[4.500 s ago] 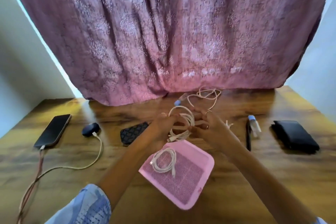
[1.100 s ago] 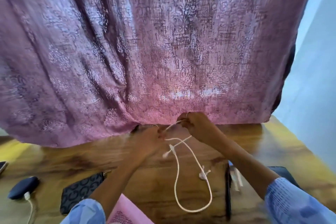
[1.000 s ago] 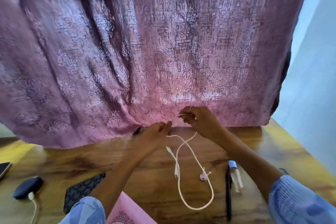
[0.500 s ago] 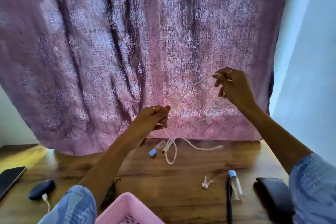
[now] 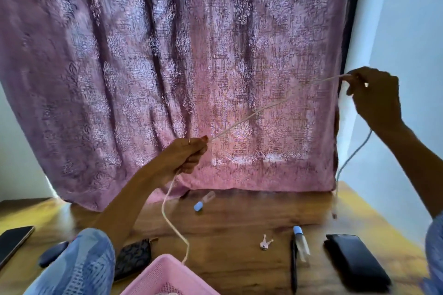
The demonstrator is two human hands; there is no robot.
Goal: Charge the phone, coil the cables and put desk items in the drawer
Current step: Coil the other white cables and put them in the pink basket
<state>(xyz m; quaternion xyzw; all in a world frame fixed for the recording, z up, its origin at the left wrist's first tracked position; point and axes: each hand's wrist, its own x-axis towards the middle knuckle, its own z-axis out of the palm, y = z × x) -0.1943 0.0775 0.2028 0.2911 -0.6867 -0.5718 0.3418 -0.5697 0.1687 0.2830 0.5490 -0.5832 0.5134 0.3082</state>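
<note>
Both hands pinch the white cable (image 5: 251,116), stretched from the left hand (image 5: 184,155) at centre to the right hand (image 5: 374,96) at upper right. Keep it taut, then wind even loops.

Daylight comes from behind the mauve curtain (image 5: 182,74), which glows brightest low and centre, where the weave turns pale pink. The walls on either side read cool bluish white. The right hand (image 5: 376,96) shows as a dark, backlit shape against the pale wall, its detail lost. The wooden surface (image 5: 239,230) carries yellow sheen at its far left and right edges and a dark band of shade under the curtain hem. Wide-angle distortion bows the curtain's edges and tilts the surface outward. The cable (image 5: 263,109) is smeared by motion blur, and the near sleeve (image 5: 76,268) and pink basket (image 5: 165,278) are soft.
</note>
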